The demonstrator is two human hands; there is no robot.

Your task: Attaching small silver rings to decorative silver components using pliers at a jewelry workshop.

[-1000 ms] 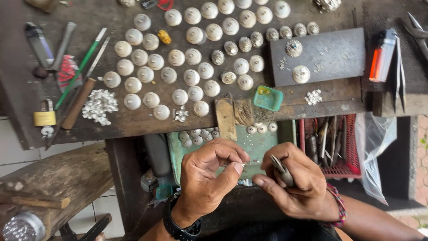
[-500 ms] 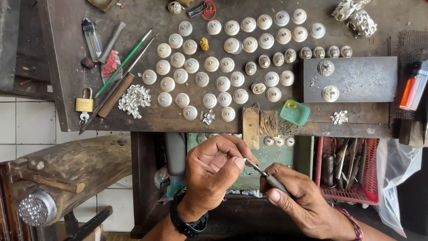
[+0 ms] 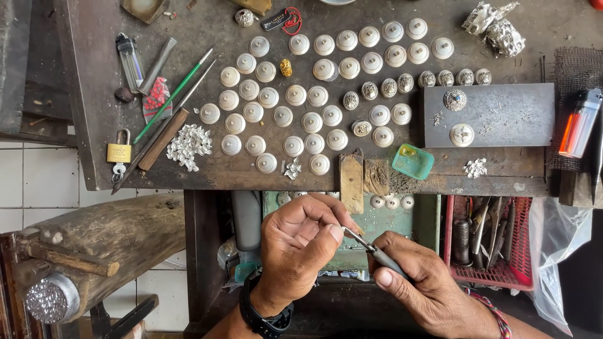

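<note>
1. Left hand (image 3: 295,245) pinches something too small to identify between thumb and fingertips, above the green drawer tray (image 3: 377,223).
2. Right hand (image 3: 418,279) grips slim grey metal tweezers (image 3: 370,248), tips meeting that pinch.
3. Fine fitting seems underway; it calls for steady, tiny pressure.
4. Rows of white domed silver buttons (image 3: 314,122) lie on the scarred workbench (image 3: 220,172).

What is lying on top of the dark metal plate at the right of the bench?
On the dark metal plate sit two round domed pieces, an ornate one and a plainer one, plus scattered silver bits. What lies under the plate is covered.
</note>
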